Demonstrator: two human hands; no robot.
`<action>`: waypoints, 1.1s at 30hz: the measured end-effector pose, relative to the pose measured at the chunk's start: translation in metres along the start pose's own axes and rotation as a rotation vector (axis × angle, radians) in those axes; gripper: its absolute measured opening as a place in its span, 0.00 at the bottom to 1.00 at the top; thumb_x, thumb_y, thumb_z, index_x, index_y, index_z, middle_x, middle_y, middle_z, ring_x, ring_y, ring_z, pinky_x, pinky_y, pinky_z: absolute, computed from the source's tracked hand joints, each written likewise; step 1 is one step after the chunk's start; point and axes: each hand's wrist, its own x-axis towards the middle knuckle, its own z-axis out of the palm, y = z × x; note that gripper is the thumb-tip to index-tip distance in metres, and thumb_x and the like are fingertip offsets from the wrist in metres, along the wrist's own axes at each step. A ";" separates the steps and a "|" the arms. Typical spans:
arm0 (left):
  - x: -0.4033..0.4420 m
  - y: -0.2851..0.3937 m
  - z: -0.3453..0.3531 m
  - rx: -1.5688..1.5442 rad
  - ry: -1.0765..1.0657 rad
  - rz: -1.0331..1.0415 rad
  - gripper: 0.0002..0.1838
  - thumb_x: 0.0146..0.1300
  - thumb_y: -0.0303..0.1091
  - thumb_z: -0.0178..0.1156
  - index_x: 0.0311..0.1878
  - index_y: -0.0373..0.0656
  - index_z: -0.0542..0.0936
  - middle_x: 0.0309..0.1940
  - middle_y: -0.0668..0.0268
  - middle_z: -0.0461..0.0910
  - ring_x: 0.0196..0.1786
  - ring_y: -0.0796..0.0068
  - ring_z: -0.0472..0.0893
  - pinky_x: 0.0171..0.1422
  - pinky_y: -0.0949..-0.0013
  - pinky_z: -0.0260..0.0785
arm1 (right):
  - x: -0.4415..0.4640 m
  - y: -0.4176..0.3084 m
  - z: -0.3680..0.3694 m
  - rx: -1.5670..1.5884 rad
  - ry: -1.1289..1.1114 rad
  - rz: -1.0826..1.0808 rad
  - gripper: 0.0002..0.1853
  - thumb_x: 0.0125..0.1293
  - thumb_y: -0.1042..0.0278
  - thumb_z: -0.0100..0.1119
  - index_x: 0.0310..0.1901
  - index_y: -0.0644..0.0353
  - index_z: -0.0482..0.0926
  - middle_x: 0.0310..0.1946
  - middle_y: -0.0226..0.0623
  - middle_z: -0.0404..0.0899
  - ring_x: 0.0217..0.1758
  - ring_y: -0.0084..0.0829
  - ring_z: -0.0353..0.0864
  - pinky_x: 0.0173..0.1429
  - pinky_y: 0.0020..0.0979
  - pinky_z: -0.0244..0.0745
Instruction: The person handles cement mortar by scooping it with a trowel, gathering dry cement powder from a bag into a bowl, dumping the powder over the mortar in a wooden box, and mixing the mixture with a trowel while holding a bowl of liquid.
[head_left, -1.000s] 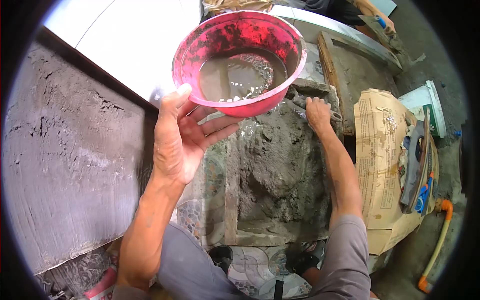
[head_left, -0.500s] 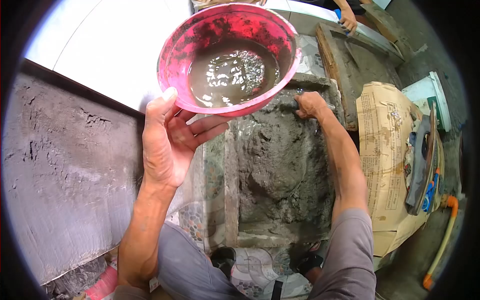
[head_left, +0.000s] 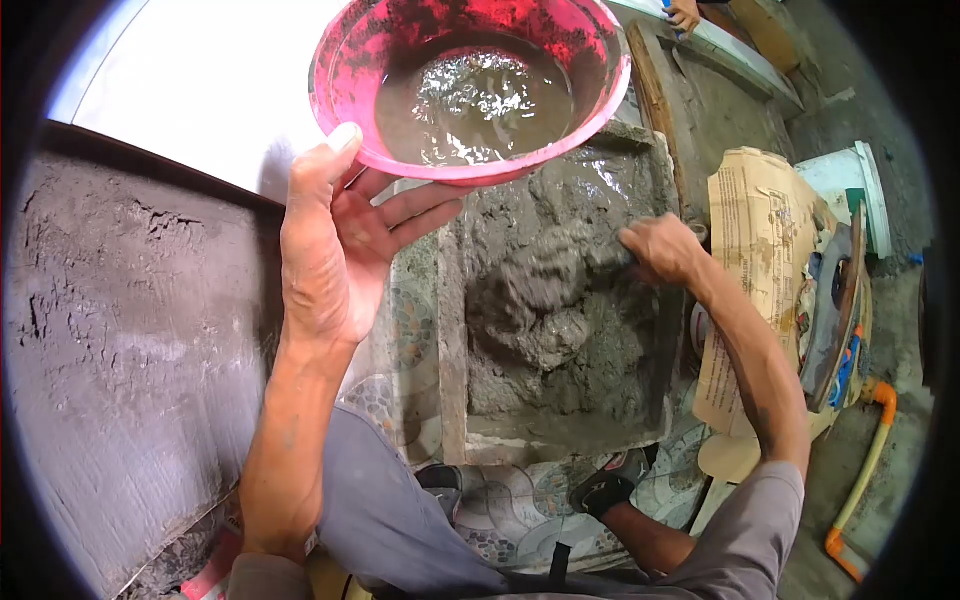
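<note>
My left hand (head_left: 335, 235) holds up a pink basin (head_left: 345, 120), thumb on its rim and fingers under it. Murky water (head_left: 480, 110) with bright reflections lies inside, and dark grime stains the basin's walls. Below it, wet grey cement mortar (head_left: 540, 310) is heaped in a shallow box (head_left: 452, 350) with cement-crusted edges. My right hand (head_left: 665, 248) is closed over the right part of the mortar. It grips what looks like a mortar-coated trowel (head_left: 610, 255); its blade is blurred and merges with the mix.
A freshly plastered grey wall (head_left: 150, 330) stands at the left. On the right lie a cardboard sheet (head_left: 750, 220), a float (head_left: 840, 300), a white bucket (head_left: 860, 190) and an orange-ended pipe (head_left: 865, 480). Another person's hand (head_left: 683, 15) shows at the top, near a second mortar box (head_left: 655, 85).
My right hand has moved from the box's far edge toward me and to the right, stirring the mortar into a new heap. The basin sits slightly higher in view, still in my left hand.
</note>
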 end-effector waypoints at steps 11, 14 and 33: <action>-0.007 0.002 0.006 0.027 -0.072 -0.024 0.32 0.65 0.57 0.53 0.62 0.42 0.71 0.55 0.57 0.80 0.50 0.61 0.84 0.60 0.56 0.74 | -0.057 -0.073 -0.072 -0.385 0.083 0.320 0.02 0.62 0.68 0.54 0.33 0.53 0.74 0.31 0.34 0.73 0.40 0.34 0.76 0.43 0.37 0.71; -0.007 0.005 0.005 0.029 -0.075 -0.024 0.32 0.65 0.58 0.53 0.63 0.42 0.71 0.55 0.57 0.80 0.51 0.61 0.84 0.60 0.56 0.74 | -0.028 -0.045 -0.035 -0.375 0.099 0.659 0.03 0.65 0.68 0.53 0.35 0.55 0.76 0.34 0.39 0.79 0.42 0.40 0.82 0.44 0.43 0.78; 0.003 -0.005 0.002 -0.061 0.016 -0.038 0.32 0.66 0.53 0.54 0.63 0.36 0.71 0.52 0.52 0.82 0.49 0.51 0.85 0.58 0.51 0.78 | 0.053 0.053 0.059 -0.037 -0.023 0.732 0.13 0.56 0.64 0.65 0.41 0.60 0.80 0.35 0.50 0.85 0.42 0.50 0.86 0.46 0.46 0.81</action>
